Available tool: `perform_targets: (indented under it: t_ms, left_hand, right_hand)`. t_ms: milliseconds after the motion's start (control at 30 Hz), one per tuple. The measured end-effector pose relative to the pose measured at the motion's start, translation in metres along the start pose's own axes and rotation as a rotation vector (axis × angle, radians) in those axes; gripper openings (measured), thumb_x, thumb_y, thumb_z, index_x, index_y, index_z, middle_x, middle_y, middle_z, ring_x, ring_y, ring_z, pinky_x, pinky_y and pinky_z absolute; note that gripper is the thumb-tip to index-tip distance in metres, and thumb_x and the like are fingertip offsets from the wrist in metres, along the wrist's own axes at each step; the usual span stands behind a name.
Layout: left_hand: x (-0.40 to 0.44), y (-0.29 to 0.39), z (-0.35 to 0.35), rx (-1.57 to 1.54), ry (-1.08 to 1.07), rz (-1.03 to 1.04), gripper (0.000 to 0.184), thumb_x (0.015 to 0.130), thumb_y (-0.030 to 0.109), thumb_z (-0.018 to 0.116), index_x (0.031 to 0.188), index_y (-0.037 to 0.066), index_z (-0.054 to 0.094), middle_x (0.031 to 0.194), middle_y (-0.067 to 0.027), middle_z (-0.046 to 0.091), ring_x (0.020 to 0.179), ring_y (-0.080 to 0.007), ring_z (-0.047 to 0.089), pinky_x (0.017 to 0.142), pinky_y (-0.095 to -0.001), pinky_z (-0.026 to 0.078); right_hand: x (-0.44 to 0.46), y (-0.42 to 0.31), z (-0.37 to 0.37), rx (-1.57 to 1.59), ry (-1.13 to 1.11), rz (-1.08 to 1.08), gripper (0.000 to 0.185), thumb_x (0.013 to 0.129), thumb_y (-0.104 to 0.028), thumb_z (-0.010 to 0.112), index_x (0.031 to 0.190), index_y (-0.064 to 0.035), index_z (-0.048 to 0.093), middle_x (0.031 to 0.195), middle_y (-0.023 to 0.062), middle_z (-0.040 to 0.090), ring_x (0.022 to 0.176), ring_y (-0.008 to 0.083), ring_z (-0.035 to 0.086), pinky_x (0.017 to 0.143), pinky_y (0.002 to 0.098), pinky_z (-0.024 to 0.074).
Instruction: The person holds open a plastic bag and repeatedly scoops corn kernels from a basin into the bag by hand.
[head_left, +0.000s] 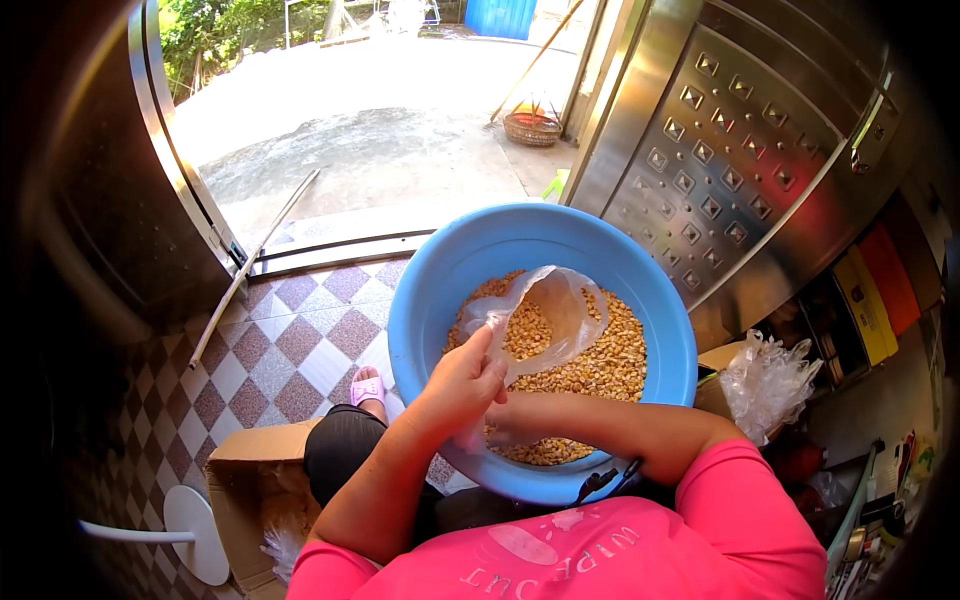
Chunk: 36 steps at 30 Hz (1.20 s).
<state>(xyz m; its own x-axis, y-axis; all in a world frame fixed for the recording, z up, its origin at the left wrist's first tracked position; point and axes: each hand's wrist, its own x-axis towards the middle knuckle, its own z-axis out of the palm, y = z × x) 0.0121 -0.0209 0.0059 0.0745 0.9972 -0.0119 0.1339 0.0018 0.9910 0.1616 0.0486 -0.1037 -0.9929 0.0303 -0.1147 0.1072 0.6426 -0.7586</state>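
A large blue plastic basin [420, 300] stands in front of me, holding a broad layer of yellow corn kernels [615, 365]. My left hand [462, 375] pinches the rim of a clear plastic bag [570, 345], whose mouth gapes over the corn. Kernels show through and inside the bag's opening. Just below the left hand, near the basin's close side, is my right hand [515, 418]. It is smeared by motion and partly behind the left hand and the bag, so its fingers cannot be made out.
An open cardboard box [240, 470] sits at my left by a white round base [195, 535]. Crumpled plastic bags [765, 385] are piled on the right, beside a metal door [710, 170]. A pole [250, 270] lies across the doorway; a wicker basket [532, 128] stands outside.
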Motion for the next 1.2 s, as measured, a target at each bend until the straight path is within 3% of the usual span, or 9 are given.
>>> perform_targets:
  t_ms: [133,300,433,533,800,867,1000,1033,1200]
  left_hand:
    - [0.001,-0.005,0.000,-0.027,-0.006,-0.027,0.049,0.089,0.011,0.048,0.133,-0.004,0.033,0.066,-0.0108,0.059,0.060,-0.0179,0.060,0.057,-0.0314,0.047]
    - [0.001,-0.003,0.001,0.010,-0.007,-0.011,0.038,0.092,0.006,0.047,0.128,-0.003,0.039,0.071,-0.0046,0.055,0.062,-0.0108,0.058,0.056,-0.0248,0.045]
    - [0.000,0.002,0.000,0.019,-0.015,-0.015,0.041,0.092,0.006,0.048,0.130,-0.003,0.037,0.072,-0.0052,0.056,0.062,-0.0110,0.058,0.057,-0.0248,0.046]
    - [0.001,0.000,0.000,0.001,-0.016,-0.019,0.044,0.091,0.006,0.048,0.132,-0.003,0.036,0.073,-0.0055,0.056,0.063,-0.0114,0.058,0.057,-0.0249,0.046]
    - [0.001,0.002,0.001,0.026,-0.003,-0.027,0.040,0.091,0.006,0.048,0.128,-0.003,0.039,0.077,-0.0069,0.057,0.063,-0.0116,0.059,0.057,-0.0252,0.047]
    - [0.002,0.001,0.001,0.019,-0.006,-0.028,0.039,0.091,0.006,0.048,0.128,-0.003,0.039,0.077,-0.0066,0.057,0.063,-0.0116,0.059,0.057,-0.0250,0.047]
    - [0.001,0.005,0.002,-0.011,0.004,-0.055,0.037,0.091,0.006,0.047,0.126,-0.003,0.040,0.075,-0.0056,0.056,0.062,-0.0112,0.058,0.057,-0.0250,0.046]
    - [0.000,0.005,0.002,-0.012,0.004,-0.055,0.037,0.091,0.006,0.047,0.126,-0.003,0.040,0.075,-0.0056,0.056,0.062,-0.0112,0.058,0.057,-0.0250,0.046]
    - [0.001,0.004,0.001,0.012,-0.017,-0.037,0.041,0.091,0.006,0.047,0.131,-0.001,0.038,0.074,-0.0049,0.056,0.062,-0.0107,0.057,0.058,-0.0257,0.046]
  right_hand:
    - [-0.004,0.005,-0.006,-0.106,-0.168,0.040,0.044,0.074,-0.006,0.058,0.118,-0.0072,0.053,0.097,0.0193,0.061,0.089,0.0313,0.060,0.078,0.0407,0.0467]
    - [-0.009,-0.035,-0.032,-0.100,-0.454,0.527,0.028,0.074,-0.004,0.057,0.101,-0.0070,0.061,0.086,0.0111,0.061,0.082,0.0242,0.059,0.075,0.0346,0.0478]
    - [-0.013,-0.047,-0.052,-0.097,-0.550,0.480,0.022,0.077,-0.007,0.056,0.098,-0.0067,0.063,0.076,0.0068,0.059,0.070,0.0194,0.058,0.065,0.0316,0.0484]
    - [-0.021,-0.069,-0.081,0.122,-0.428,0.607,0.023,0.080,-0.009,0.055,0.102,-0.0076,0.063,0.074,0.0049,0.058,0.064,0.0145,0.057,0.059,0.0287,0.0478]
    - [-0.052,-0.059,-0.123,0.555,-0.039,0.398,0.022,0.088,-0.003,0.053,0.109,-0.0043,0.060,0.085,0.0043,0.063,0.054,0.0058,0.052,0.046,0.0206,0.0414]
    - [-0.053,-0.063,-0.127,0.737,0.311,0.412,0.024,0.088,-0.003,0.052,0.111,-0.0033,0.058,0.084,0.0050,0.062,0.054,0.0061,0.052,0.046,0.0202,0.0422]
    - [-0.053,-0.037,-0.127,0.790,0.623,0.388,0.030,0.088,-0.002,0.051,0.118,-0.0015,0.053,0.094,0.0051,0.059,0.070,0.0097,0.059,0.056,0.0243,0.0520]
    - [-0.054,-0.038,-0.127,0.779,0.680,0.389,0.032,0.087,-0.002,0.051,0.119,-0.0009,0.052,0.104,0.0061,0.056,0.085,0.0121,0.059,0.069,0.0266,0.0549]
    - [-0.055,-0.023,-0.128,0.604,0.828,0.345,0.033,0.085,-0.004,0.054,0.118,-0.0017,0.054,0.107,0.0070,0.056,0.095,0.0129,0.057,0.075,0.0271,0.0529]
